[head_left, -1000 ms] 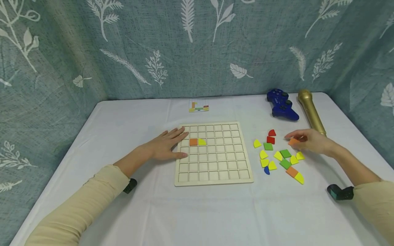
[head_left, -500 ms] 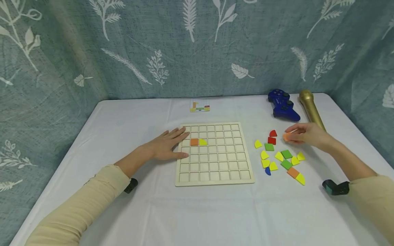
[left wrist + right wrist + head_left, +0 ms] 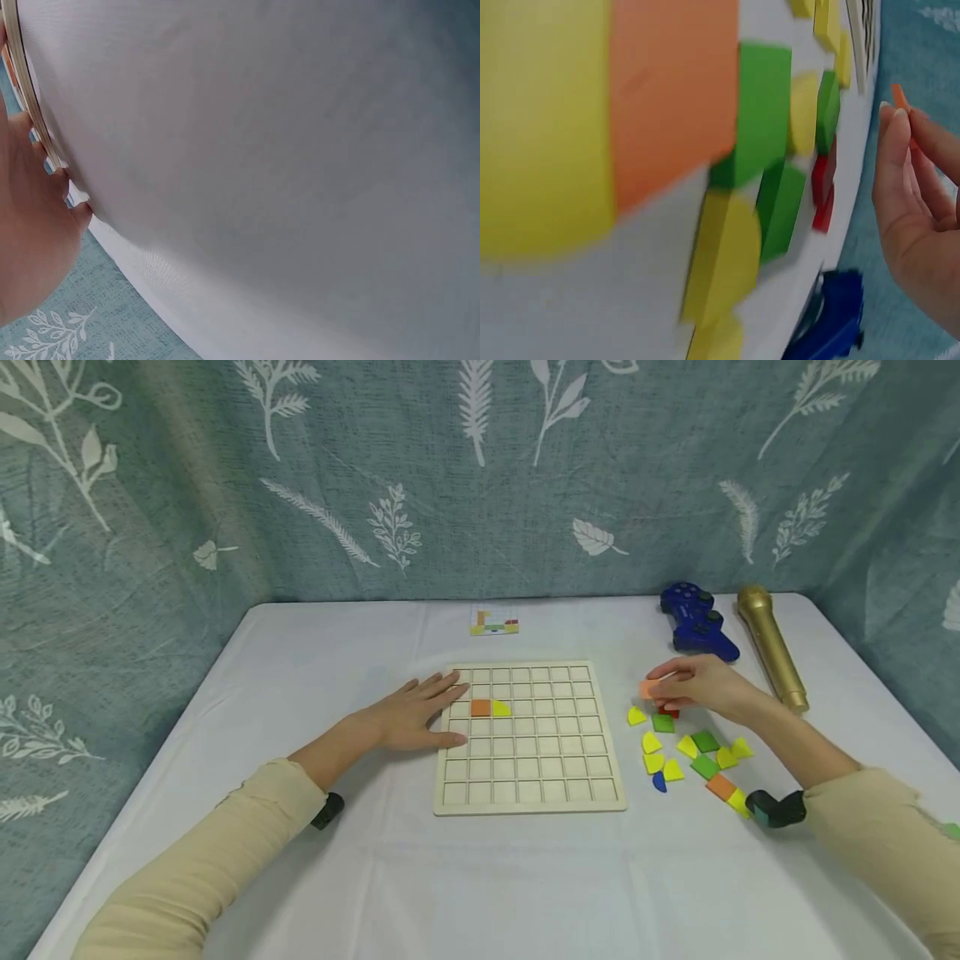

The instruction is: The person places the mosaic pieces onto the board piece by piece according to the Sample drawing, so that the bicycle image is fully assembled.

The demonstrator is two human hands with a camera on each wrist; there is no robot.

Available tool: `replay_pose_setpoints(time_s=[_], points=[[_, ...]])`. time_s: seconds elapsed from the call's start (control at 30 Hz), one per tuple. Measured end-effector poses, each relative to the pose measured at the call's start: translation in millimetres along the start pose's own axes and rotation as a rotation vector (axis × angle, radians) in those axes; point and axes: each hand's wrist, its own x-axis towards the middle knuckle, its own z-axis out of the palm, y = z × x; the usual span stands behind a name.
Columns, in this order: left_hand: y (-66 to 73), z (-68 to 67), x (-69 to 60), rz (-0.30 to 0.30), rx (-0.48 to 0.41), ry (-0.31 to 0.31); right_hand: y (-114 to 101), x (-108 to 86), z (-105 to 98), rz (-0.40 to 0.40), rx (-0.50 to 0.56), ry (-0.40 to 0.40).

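Against one second ago, the right hand (image 3: 705, 683) has moved nearer to the grid board (image 3: 555, 768), carrying the orange tile (image 3: 649, 690) with it. I now see it over the red tile (image 3: 669, 712), which it covers in great part. The left hand (image 3: 411, 717) stays at the board's left edge, with fingers spread and nothing gripped.

The orange tile is in the air to the right of the board, clear of its frame. It is flat and plain orange; my right wrist view shows it almost edge-on, as a thin slip. I cannot see its full outline, because fingers hide a part. The right thumb and fingertips pinch it, standing apart only by its thickness.

On the board, toward its upper left, an orange square (image 3: 481, 708) and a yellow quarter-round (image 3: 501, 709) lie side by side. To the right of the board I see the green tiles (image 3: 705, 742) and the yellow tiles (image 3: 653, 763), loosely scattered. Behind the board lies a pattern card (image 3: 495, 621).
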Motion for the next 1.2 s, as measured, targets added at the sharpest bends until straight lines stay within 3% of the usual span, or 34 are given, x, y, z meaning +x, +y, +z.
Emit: replay_pose_setpoints(time_s=[0.1, 0.4, 0.63, 1.2], points=[[-0.2, 0.6, 0.2, 0.002, 0.003, -0.001, -8.3, 7.0, 12.4, 0.005, 0.07, -0.055], [-0.6, 0.9, 1.0, 0.01, 0.006, -0.005, -35.0, 24.8, 57.3, 0.029, 0.154, -0.155], [0.7, 0.2, -0.2, 0.01, 0.003, -0.002, -52.8, 33.0, 89.3, -0.019, 0.171, -0.214], [1.1, -0.1, -0.1, -0.013, 0.001, -0.016, -78.9, 50.3, 143.9, 0.016, 0.162, -0.181]])
